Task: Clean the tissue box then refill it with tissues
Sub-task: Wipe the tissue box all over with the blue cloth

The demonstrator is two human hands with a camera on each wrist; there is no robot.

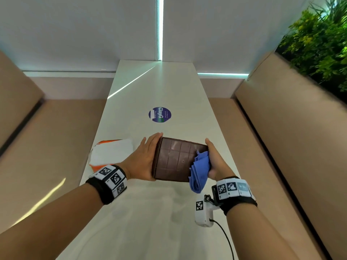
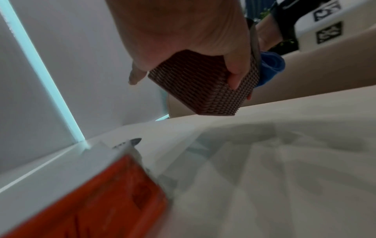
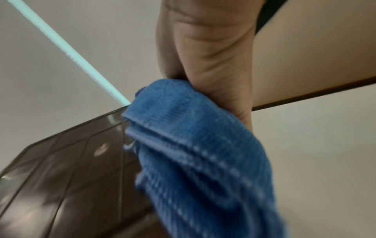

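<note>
The box (image 1: pixel 179 159) is being held up off the table (image 1: pixel 150 212), above its near half, with its smooth ribbed base turned toward the head camera. The left hand (image 1: pixel 142 158) is gripping its left side, palm flat against the wall and fingers (image 2: pixel 237 72) curling round onto the woven face, while the right hand (image 1: pixel 218 164) is clamping a bunched blue cloth (image 1: pixel 200 169) against the right edge of the base. The box is looking like light, stiff moulded plastic; the woven walls should be giving good friction, whereas the glossy base is probably slippery, so holding by the opposite side walls seems the safest grip. The cloth is soft and limp, hanging below the hand. The tissue pack (image 1: pixel 110 153), orange and white, is lying near the table's left edge, just beside the left hand. The left wrist view is showing the weave texture and the clear gap beneath the box, both hidden from the head. The right wrist view is showing the thumb pinching the cloth and the base's ribs close up, though blurred. How the right fingers lie behind the cloth cannot be told.
</note>
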